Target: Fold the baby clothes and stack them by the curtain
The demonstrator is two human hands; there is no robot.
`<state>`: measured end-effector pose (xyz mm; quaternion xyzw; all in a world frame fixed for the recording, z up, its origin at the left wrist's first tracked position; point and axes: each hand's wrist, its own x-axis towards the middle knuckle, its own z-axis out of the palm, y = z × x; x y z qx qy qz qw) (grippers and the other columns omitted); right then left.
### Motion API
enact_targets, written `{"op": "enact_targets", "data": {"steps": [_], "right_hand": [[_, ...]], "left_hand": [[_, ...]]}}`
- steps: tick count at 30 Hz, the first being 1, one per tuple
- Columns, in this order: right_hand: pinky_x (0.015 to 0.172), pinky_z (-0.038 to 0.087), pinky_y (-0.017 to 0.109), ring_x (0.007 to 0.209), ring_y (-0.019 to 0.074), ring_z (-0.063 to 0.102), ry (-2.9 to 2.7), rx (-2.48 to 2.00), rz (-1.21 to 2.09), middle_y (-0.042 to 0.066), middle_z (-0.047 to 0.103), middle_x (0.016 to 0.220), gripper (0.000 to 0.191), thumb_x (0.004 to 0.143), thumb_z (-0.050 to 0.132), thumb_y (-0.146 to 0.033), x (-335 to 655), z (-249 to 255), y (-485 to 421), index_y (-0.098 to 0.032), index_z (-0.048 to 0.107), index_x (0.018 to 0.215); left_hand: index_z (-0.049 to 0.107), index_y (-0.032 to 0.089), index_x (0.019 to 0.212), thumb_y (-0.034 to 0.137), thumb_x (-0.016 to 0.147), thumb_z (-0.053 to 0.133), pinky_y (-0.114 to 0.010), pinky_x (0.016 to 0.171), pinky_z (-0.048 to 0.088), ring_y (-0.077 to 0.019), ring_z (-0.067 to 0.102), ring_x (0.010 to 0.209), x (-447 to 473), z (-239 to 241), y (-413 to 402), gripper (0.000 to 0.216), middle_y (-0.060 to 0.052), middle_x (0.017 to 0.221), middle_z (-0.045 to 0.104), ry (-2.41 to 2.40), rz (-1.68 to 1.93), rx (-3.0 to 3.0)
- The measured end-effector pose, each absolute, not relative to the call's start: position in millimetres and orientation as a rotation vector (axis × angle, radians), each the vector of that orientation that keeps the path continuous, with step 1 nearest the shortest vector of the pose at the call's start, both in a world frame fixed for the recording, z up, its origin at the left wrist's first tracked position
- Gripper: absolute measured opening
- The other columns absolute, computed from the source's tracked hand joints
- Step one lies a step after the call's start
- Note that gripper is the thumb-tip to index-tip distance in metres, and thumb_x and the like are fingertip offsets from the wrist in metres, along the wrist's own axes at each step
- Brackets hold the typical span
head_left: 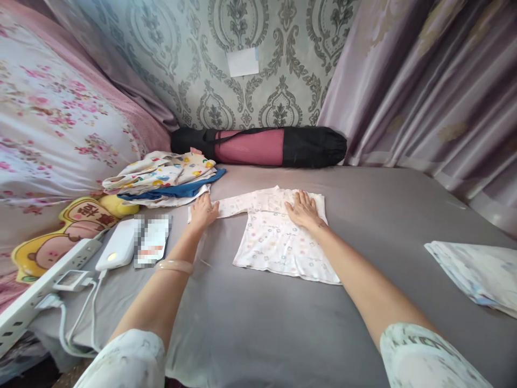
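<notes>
A small white long-sleeved shirt (278, 242) with a pastel print lies spread on the grey sheet (242, 323). Its left-hand sleeve stretches out sideways, and my left hand (204, 211) rests flat on the end of that sleeve with fingers spread. My right hand (305, 210) presses flat on the upper right part of the shirt, where the cloth appears folded over; the other sleeve's full length does not show. Neither hand grasps anything. A pale bangle (175, 266) circles my left wrist.
Behind my left hand is a pile of clothes (161, 175). A phone (153, 242), a white power bank (121, 242) and a power strip (48, 285) with cables lie left. A black-and-pink rolled bag (250, 146) lies along the wall; folded cloth (476, 272) sits at right.
</notes>
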<state>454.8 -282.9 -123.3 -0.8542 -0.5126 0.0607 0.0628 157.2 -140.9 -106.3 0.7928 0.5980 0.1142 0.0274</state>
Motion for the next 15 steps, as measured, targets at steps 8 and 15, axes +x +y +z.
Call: {"op": "enact_targets", "data": {"steps": [8, 15], "right_hand": [[0.118, 0.004, 0.045, 0.147, 0.0225, 0.007, -1.944, -2.225, 0.227, 0.01, 0.011, 0.161, 0.064, 0.098, 0.02, -0.042, 395, -114, -264, -0.009, 0.02, 0.153], [0.115, 0.009, 0.045, 0.143, 0.0247, 0.021, -1.929, -2.158, 0.239, 0.013, 0.031, 0.155, 0.055, 0.1, 0.02, -0.041, 389, -113, -251, -0.013, 0.044, 0.141]], "left_hand": [[0.055, -0.004, 0.117, 0.025, 0.086, 0.041, -0.045, 0.093, 0.043, -0.0387, 0.055, 0.116, 133, -109, -133, 0.045, -0.031, 0.118, 0.06, 2.088, 0.265, 2.312], [0.063, 0.005, 0.101, 0.027, 0.07, 0.058, -0.045, 0.085, 0.047, -0.0418, 0.056, 0.112, 122, -102, -110, 0.039, -0.027, 0.106, 0.066, 2.16, 0.347, 2.069]]}}
